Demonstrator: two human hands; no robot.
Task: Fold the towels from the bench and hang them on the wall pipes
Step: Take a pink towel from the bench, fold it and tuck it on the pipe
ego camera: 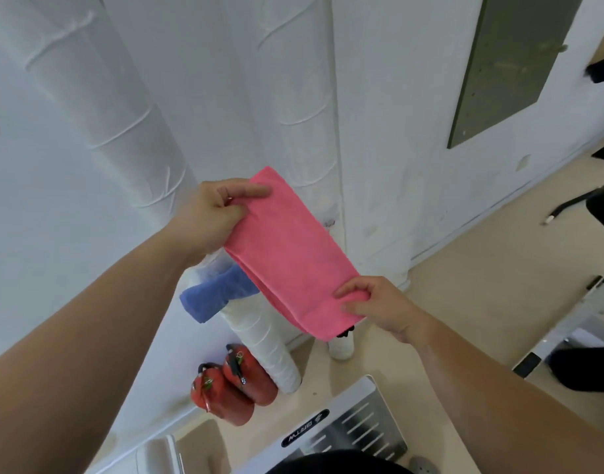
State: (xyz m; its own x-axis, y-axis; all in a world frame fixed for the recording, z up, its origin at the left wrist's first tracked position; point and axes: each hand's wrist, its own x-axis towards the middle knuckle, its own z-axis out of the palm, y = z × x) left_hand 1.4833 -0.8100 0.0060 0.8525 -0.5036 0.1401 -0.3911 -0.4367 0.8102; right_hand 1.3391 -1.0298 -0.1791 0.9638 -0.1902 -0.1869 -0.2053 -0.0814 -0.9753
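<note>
A folded pink towel is stretched in the air between both hands, in front of the white wall. My left hand pinches its far upper end. My right hand pinches its near lower end. Below the pink towel, a folded blue towel hangs over a white wrapped pipe that slants down to the floor. Two thick white wrapped pipes run up the wall behind.
Two red fire extinguishers stand on the floor against the wall, beside the slanted pipe. A metal machine base lies at the bottom centre. A grey panel is on the wall at upper right. Beige floor spreads to the right.
</note>
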